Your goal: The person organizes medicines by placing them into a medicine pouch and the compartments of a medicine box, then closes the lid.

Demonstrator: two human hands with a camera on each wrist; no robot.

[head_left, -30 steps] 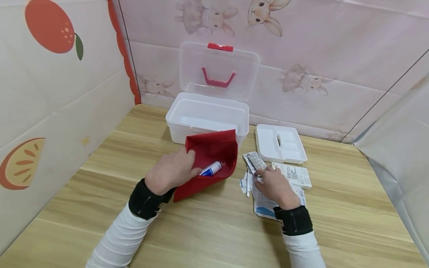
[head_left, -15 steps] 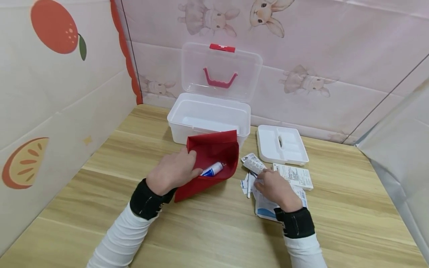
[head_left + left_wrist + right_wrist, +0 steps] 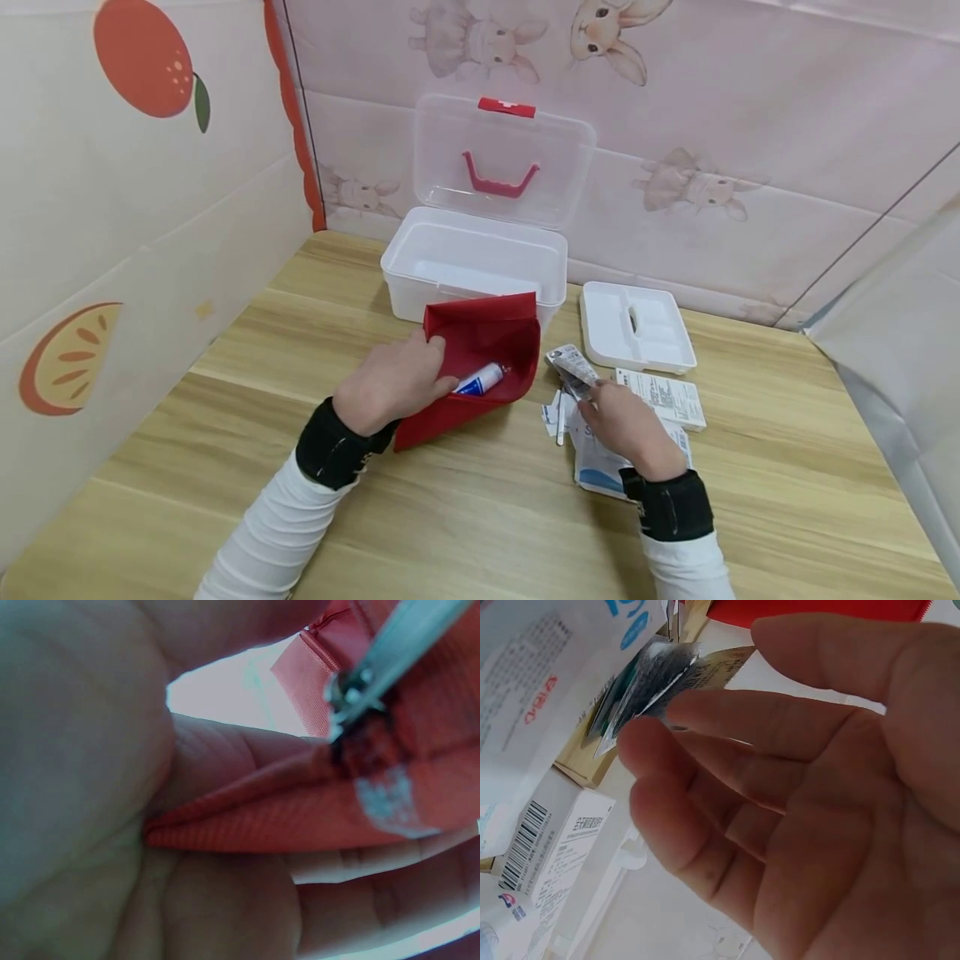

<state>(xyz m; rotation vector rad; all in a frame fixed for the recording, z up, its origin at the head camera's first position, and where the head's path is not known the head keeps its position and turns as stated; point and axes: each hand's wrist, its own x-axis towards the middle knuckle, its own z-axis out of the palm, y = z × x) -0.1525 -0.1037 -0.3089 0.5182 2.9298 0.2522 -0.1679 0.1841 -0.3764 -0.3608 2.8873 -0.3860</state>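
My left hand [image 3: 393, 379] grips the edge of a red zip pouch [image 3: 517, 387], fingers on one side and thumb on the other. The pouch gapes; a white and blue tube [image 3: 480, 379] lies inside. In the left wrist view its metal zip pull [image 3: 375, 682] hangs close to the palm. On the right, my right hand [image 3: 633, 429] holds silver blister packs [image 3: 572, 367] at its fingertips, over a white and blue packet [image 3: 600, 467]. In the right wrist view the blister packs [image 3: 652, 686] stand tilted at the thumb and fingertips, partly hidden by the fingers.
Behind the pouch stands a clear plastic box [image 3: 405, 287] with its lid [image 3: 506, 133] raised. To its right lie a white compartment tray [image 3: 611, 321] and a white printed carton [image 3: 667, 396]. A thin white stick [image 3: 560, 421] and small sachets [image 3: 550, 414] lie left of the packet.
The blister packs have turned and tilted up at my right fingertips. My left hand keeps its hold on the pouch. The head view has shifted slightly.
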